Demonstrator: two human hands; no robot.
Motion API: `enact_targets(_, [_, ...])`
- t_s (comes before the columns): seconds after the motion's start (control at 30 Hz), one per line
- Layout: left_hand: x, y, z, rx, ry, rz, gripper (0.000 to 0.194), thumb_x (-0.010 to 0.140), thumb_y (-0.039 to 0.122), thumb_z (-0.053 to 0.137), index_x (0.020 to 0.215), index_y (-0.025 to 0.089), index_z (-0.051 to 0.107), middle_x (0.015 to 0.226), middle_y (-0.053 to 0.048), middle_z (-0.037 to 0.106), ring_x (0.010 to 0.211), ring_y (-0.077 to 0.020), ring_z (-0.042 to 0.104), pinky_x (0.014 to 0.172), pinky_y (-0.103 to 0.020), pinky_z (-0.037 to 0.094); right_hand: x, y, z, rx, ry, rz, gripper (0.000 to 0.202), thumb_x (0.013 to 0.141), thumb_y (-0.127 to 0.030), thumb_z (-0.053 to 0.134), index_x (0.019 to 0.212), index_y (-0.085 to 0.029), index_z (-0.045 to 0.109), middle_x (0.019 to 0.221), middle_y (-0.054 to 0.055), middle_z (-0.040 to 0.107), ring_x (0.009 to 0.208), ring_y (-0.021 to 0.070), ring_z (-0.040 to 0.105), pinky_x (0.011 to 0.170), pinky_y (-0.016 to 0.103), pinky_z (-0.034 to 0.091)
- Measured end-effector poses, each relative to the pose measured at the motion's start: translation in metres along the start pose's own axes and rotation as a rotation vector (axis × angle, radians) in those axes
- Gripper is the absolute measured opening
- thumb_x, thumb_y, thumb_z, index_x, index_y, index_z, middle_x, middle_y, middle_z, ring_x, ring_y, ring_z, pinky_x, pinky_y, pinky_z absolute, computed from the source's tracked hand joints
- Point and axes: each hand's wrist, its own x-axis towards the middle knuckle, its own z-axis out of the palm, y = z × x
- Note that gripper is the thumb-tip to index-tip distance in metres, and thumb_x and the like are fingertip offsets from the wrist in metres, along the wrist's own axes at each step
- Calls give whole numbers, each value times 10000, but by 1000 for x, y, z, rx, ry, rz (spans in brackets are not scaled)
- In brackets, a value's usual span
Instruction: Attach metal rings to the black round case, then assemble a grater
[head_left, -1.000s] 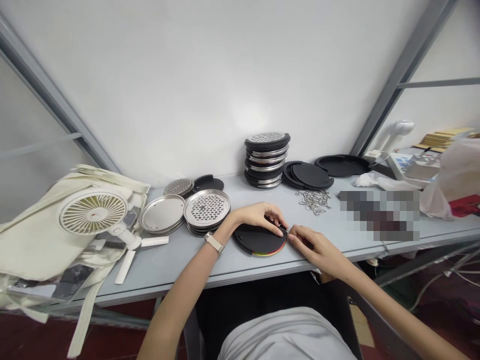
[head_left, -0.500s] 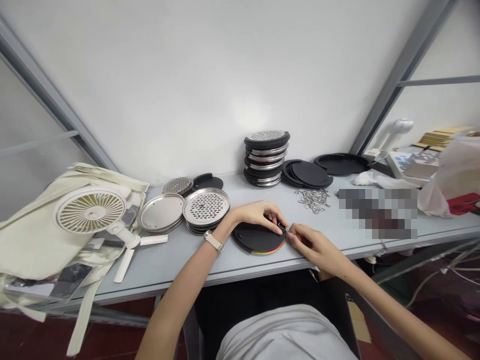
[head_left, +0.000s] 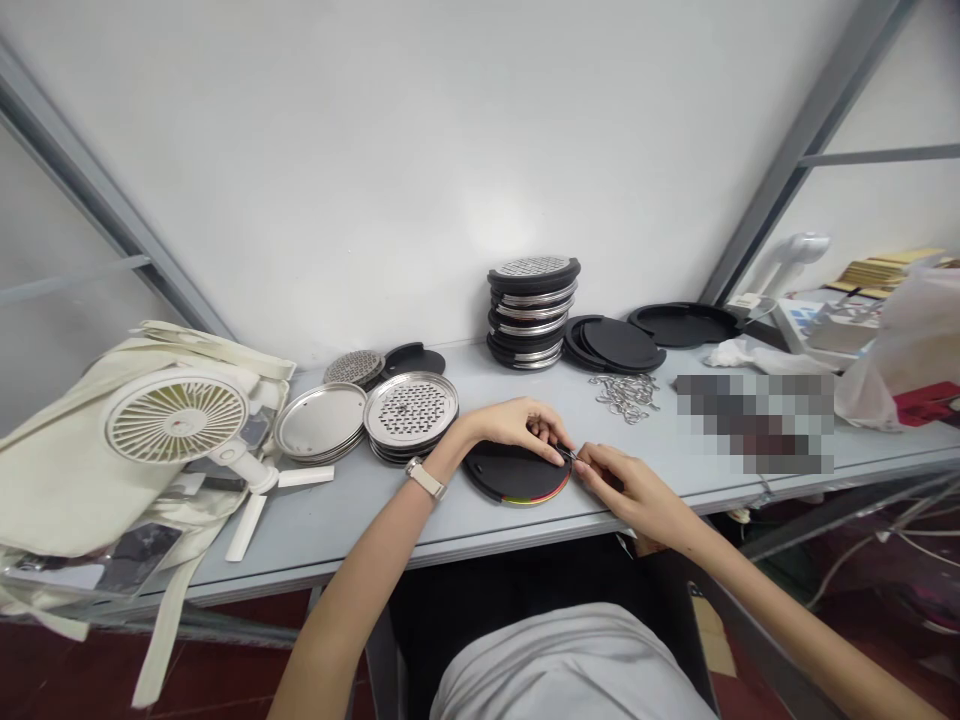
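A round black disc (head_left: 517, 477) with a red, yellow and green strip along its near rim lies on the table before me. My left hand (head_left: 517, 425) is bent over its far right side, thumb and fingers closed at the edge. From the right, my right hand (head_left: 619, 480) pinches a small silver metal piece (head_left: 572, 455) against that same edge. Its shape is mostly covered by my fingertips. Beyond my right hand lies a loose pile of small silver metal links (head_left: 626, 394).
A tall stack of black and silver discs (head_left: 533, 312) stands by the wall, with black covers (head_left: 619, 343) to its right. Perforated metal plates (head_left: 411, 410) and plain metal plates (head_left: 321, 420) sit left. A white fan (head_left: 180, 418) rests on a cream bag (head_left: 60, 480). A plastic bag (head_left: 919, 340) is far right.
Both hands stay at the disc's right edge. My right fingers have shifted slightly around the small metal piece, which now shows less. The view has moved a little.
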Motion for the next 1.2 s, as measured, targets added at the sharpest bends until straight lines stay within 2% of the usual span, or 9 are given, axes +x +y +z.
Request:
enact_targets(0.5, [-1,0,1,-28,25,-41,384,647,361,757,941,126,679,700,2,565,675,-92,495,619,-224,387,1,-2,-1,-14,14,-13,275,952,-348,347,740,-213,458,667,-13,501,634,150,488,616,266,378])
enact_targets(0.87, [-1,1,1,29,40,-2,326,656,331,753,909,135,688,832,-30,603,727,-98,510,673,-236,406,1,-4,-2,-17,-1,-2,285,959,-367,331,743,-214,437,673,-6,486,648,156,485,633,278,391])
enact_targets(1.2, [-1,-1,1,23,46,-18,371,644,371,753,920,133,685,812,-33,637,728,-106,537,668,-240,414,1,-4,-2,-10,10,-6,280,952,-353,348,729,-213,443,659,-10,484,631,150,478,616,270,390])
